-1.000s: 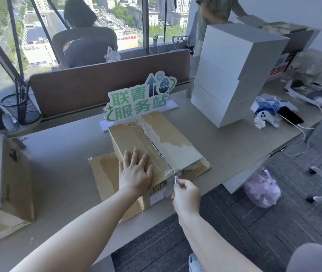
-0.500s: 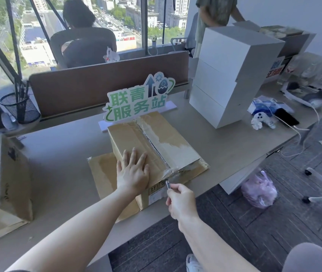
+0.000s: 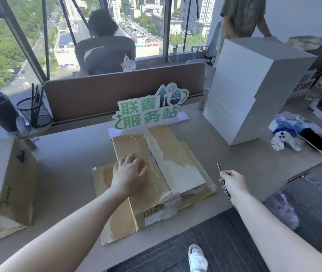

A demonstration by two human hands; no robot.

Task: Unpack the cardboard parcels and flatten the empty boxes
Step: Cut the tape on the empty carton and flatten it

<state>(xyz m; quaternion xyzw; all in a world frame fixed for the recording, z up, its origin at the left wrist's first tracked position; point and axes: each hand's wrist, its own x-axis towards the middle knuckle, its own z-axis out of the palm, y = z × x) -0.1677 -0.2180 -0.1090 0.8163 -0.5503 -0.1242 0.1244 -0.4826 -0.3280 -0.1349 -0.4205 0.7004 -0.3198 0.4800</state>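
The desk (image 3: 62, 173) bore the taped parcel (image 3: 162, 173) atop flattened cardboard (image 3: 105, 185), judged light and stiff (best gripped at the flap edges). Left hand (image 3: 128, 171) lay spread, pressing its lid; right hand (image 3: 234, 183), beside it, pinched a cutter (image 3: 219, 167).

sunlit windows (image 3: 38, 36), grey desk (image 3: 68, 154)

High-rise office: desk (image 3: 73, 173) w/ partition (image 3: 117, 99), mesh pen cup (image 3: 35, 113), swivel chair (image 3: 105, 54), city view thru window (image 3: 28, 36).
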